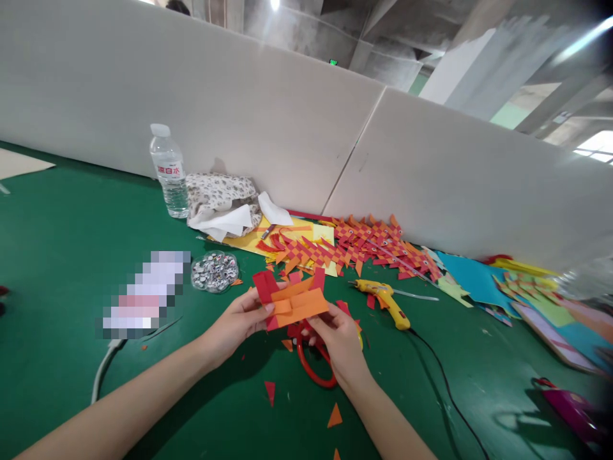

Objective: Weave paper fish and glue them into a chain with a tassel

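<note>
Between my two hands is a piece of woven paper strips (297,305), orange and red, held up above the green table. My left hand (248,313) pinches its left side, thumb on top of an orange strip. The fingers of my right hand (341,338) close on its lower right edge. Under and beside my right hand lie scissors with red handles (312,370), partly hidden by the hand. Small red and orange paper scraps (335,416) are scattered on the table below.
A yellow glue gun (383,299) with a black cord lies to the right. Behind are finished-looking woven paper fish (368,239). A water bottle (170,172), a round box of googly eyes (214,271) and a blurred-out phone-like object (148,291) stand or lie left. Coloured paper (472,275) lies right.
</note>
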Demonstrator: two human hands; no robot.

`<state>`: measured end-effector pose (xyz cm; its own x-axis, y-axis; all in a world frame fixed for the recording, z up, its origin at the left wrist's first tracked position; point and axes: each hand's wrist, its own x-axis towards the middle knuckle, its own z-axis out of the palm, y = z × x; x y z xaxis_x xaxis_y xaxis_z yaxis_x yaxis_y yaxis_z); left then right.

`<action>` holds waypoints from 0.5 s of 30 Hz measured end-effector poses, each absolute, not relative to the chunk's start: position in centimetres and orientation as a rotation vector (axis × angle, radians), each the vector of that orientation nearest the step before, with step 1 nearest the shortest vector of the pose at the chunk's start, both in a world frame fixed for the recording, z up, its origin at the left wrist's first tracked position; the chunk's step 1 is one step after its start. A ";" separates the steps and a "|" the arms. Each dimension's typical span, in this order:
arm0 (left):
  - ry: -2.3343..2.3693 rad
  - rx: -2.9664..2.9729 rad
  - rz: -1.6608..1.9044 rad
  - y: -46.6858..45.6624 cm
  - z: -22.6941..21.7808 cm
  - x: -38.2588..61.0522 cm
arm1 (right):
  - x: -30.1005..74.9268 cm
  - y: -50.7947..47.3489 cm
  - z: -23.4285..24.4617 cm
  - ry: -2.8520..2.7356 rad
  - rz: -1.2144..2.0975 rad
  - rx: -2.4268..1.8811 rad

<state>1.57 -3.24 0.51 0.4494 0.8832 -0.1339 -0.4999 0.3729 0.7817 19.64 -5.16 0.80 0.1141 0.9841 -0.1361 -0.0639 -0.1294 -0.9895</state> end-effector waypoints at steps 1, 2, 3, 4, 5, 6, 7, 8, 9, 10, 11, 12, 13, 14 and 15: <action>0.607 0.745 0.954 -3.2 0.4 1.6 | 19.6 -5.1 0.8 -1.004 1.247 -1.323; 0.608 0.749 0.949 -3.2 0.4 1.5 | 19.6 -5.1 0.8 -0.989 1.251 -1.329; 0.608 0.753 0.943 -3.2 0.3 1.5 | 19.6 -5.1 0.9 -0.967 1.252 -1.334; 0.607 0.754 0.937 -3.2 0.3 1.5 | 19.5 -5.1 1.0 -0.938 1.246 -1.334; 0.604 0.755 0.933 -3.2 0.3 1.5 | 19.5 -5.1 1.1 -0.907 1.240 -1.329; 0.601 0.755 0.928 -3.2 0.3 1.5 | 19.5 -5.1 1.2 -0.880 1.236 -1.322; 0.601 0.754 0.924 -3.2 0.3 1.5 | 19.4 -5.1 1.3 -0.860 1.235 -1.313; 0.601 0.752 0.921 -3.2 0.3 1.5 | 19.4 -5.1 1.4 -0.849 1.240 -1.306; 0.602 0.750 0.919 -3.1 0.3 1.5 | 19.3 -5.1 1.4 -0.852 1.251 -1.301; 0.601 0.748 0.917 -3.1 0.3 1.5 | 19.3 -5.0 1.4 -0.864 1.268 -1.301; 0.598 0.746 0.917 -3.1 0.4 1.5 | 19.3 -5.0 1.3 -0.879 1.280 -1.305; 0.594 0.744 0.917 -3.1 0.4 1.5 | 19.2 -5.0 1.2 -0.892 1.287 -1.311; 0.589 0.742 0.920 -3.2 0.4 1.5 | 19.2 -5.0 1.0 -0.902 1.289 -1.319; 0.583 0.739 0.922 -3.2 0.4 1.5 | 19.2 -5.0 0.9 -0.906 1.287 -1.327; 0.579 0.737 0.924 -3.2 0.4 1.6 | 19.2 -5.0 0.8 -0.902 1.278 -1.336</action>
